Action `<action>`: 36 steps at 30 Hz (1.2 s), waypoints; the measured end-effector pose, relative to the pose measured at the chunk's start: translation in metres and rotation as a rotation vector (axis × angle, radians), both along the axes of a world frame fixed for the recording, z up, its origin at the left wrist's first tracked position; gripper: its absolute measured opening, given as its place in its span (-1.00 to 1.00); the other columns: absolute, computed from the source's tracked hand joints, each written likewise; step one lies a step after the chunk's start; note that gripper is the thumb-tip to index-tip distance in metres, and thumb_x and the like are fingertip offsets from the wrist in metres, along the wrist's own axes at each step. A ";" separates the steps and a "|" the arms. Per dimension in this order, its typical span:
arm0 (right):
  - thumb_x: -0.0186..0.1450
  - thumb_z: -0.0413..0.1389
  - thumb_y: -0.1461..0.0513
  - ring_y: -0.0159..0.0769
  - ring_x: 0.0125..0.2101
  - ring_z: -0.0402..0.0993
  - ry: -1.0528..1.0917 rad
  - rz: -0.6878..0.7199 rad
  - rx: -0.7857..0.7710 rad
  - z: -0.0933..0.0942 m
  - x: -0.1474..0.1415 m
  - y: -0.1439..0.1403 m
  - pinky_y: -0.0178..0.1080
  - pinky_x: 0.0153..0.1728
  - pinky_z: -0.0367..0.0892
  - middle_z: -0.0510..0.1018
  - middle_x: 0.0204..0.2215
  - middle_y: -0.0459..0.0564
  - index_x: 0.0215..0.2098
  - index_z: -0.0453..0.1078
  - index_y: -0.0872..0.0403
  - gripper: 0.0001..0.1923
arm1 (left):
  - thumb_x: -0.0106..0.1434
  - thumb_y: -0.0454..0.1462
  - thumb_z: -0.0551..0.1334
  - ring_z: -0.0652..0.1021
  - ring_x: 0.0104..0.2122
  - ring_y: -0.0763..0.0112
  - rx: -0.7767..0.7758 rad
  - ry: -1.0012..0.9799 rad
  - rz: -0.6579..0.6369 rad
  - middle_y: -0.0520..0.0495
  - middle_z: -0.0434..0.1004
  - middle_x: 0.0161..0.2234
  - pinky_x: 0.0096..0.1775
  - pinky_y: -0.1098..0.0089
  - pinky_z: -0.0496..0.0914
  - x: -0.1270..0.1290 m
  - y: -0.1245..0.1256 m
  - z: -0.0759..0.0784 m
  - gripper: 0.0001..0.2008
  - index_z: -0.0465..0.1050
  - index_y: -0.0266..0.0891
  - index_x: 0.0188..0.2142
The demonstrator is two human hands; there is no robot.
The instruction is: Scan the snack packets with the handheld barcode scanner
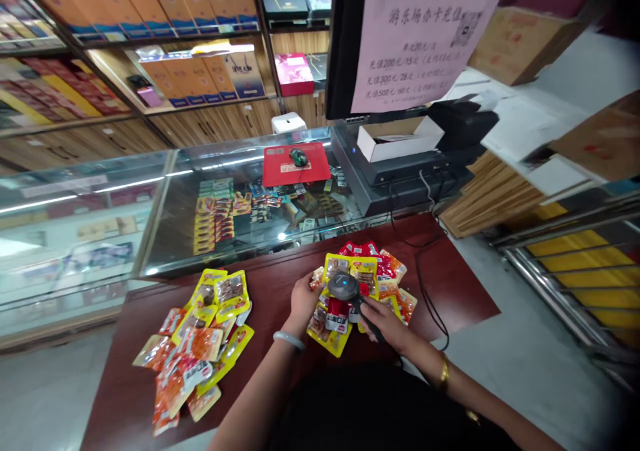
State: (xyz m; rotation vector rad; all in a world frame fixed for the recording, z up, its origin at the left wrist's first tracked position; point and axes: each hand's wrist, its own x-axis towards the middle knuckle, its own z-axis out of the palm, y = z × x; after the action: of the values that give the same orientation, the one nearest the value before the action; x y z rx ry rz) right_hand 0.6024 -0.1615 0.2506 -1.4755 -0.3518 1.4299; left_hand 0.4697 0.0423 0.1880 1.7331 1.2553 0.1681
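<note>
Ahead-left of the right grip (384,322), a mouse (299,157) lies on a red pad (274,171). Ahead of that grip, a monitor (345,44) bears a pink sign (420,44).

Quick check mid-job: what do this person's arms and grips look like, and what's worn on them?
Both the left grip and right grip are gloveless, and the left forearm and right forearm show no sleeves. The left one wears a pale, smooth bangle; the right, a gold-coloured bracelet. Another gold-coloured piece farther up is too blurred to name. The clothing below is black.

On the table (465,291), one packet pile (201,344) lies left of the scanner (345,288).
</note>
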 end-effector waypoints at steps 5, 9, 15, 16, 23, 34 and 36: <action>0.16 0.17 -0.32 -0.45 -0.72 0.17 0.000 0.072 -0.018 0.003 -0.008 0.014 -0.34 -0.63 0.09 0.33 -0.66 -0.27 -0.04 0.40 0.06 -0.28 | 0.26 -0.18 0.28 0.62 -0.09 0.18 0.076 0.083 0.123 -0.28 0.64 -0.04 0.00 0.24 0.44 -0.074 0.016 -0.002 -0.66 0.56 -0.30 -0.02; 0.15 0.19 -0.32 -0.45 -0.70 0.16 0.038 0.132 -0.017 0.003 -0.024 0.029 -0.34 -0.62 0.07 0.31 -0.66 -0.27 -0.02 0.40 0.05 -0.27 | 0.29 -0.07 0.24 0.49 0.10 -0.04 0.385 0.471 0.329 -0.38 0.55 0.02 0.15 0.04 0.31 -0.133 0.037 0.004 -0.52 0.46 -0.36 0.07; 0.13 0.19 -0.34 -0.46 -0.71 0.12 0.081 0.275 0.054 0.005 -0.055 0.071 -0.33 -0.63 0.03 0.29 -0.71 -0.28 -0.21 0.40 0.03 -0.34 | 0.29 0.00 0.21 0.37 0.17 -0.16 0.463 0.663 0.382 -0.48 0.38 0.16 0.16 -0.01 0.24 -0.167 0.079 0.017 -0.41 0.34 -0.38 0.15; 0.13 0.19 -0.35 -0.46 -0.72 0.14 0.090 0.282 0.065 0.008 -0.062 0.082 -0.34 -0.64 0.04 0.28 -0.72 -0.28 -0.25 0.37 0.02 -0.35 | 0.28 0.00 0.22 0.36 0.18 -0.16 0.456 0.667 0.372 -0.47 0.37 0.17 0.15 0.00 0.24 -0.168 0.083 0.017 -0.41 0.35 -0.37 0.14; 0.21 0.17 -0.27 -0.49 -0.76 0.17 0.146 0.424 0.116 0.017 -0.117 0.180 -0.37 -0.66 0.10 0.36 -0.72 -0.31 -0.19 0.36 0.04 -0.42 | 0.25 -0.04 0.23 0.35 0.18 -0.17 0.430 0.640 0.329 -0.41 0.34 0.20 0.15 0.00 0.24 -0.173 0.095 0.014 -0.43 0.35 -0.31 0.15; 0.17 0.14 -0.33 -0.48 -0.76 0.15 0.164 0.301 0.096 0.002 -0.148 0.232 -0.35 -0.65 0.14 0.34 -0.70 -0.32 -0.29 0.20 -0.01 -0.39 | 0.21 -0.22 0.22 0.41 0.13 -0.15 0.404 0.767 0.188 -0.44 0.49 0.07 0.07 0.00 0.23 -0.187 0.120 0.014 -0.51 0.37 -0.39 0.11; 0.14 0.15 -0.35 -0.48 -0.75 0.15 0.155 0.278 0.094 0.003 -0.143 0.228 -0.35 -0.65 0.13 0.34 -0.71 -0.31 -0.32 0.18 -0.01 -0.37 | 0.20 -0.22 0.22 0.42 0.10 -0.13 0.387 0.775 0.162 -0.41 0.53 0.02 0.04 0.03 0.24 -0.186 0.122 0.018 -0.63 0.44 -0.36 -0.02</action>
State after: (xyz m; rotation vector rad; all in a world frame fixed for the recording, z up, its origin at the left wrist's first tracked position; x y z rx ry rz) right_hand 0.4598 0.0664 0.2541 -1.2664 -0.5352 1.7134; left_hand 0.2840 0.1645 0.2056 2.1180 2.0290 -0.2075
